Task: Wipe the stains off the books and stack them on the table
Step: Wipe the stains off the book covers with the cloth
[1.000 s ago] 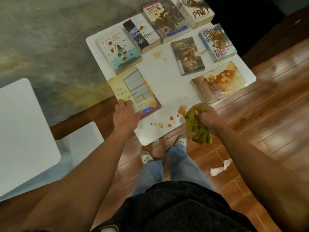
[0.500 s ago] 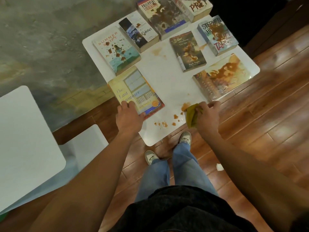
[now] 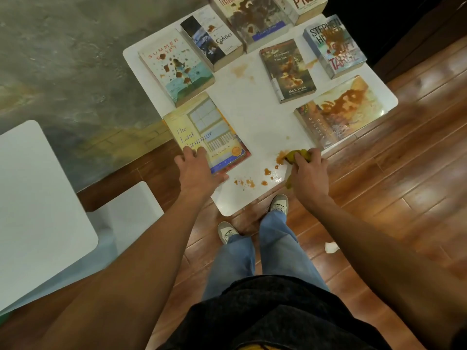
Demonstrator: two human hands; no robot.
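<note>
Pressing the green cloth [image 3: 297, 155] onto the lower-centre spill, the right hand [image 3: 309, 173] has dropped to the surface [image 3: 255, 117] (books unwiped); left hand [image 3: 199, 168] fingers rest spread on The Last Summer [image 3: 209, 137].

Table [image 3: 255, 122]: smooth white top with a slight sheen, wet gloss around the brown stains [image 3: 267, 171]. Paperback books, e.g. the Last Summer book [image 3: 214, 132]: paper covers, the Gynther book [image 3: 341, 112] notably glossy under its smear. Cloth [image 3: 297, 155]: soft, matt, olive-yellow fabric; floor [image 3: 404, 185]: polished, reflective wood planks.
</note>
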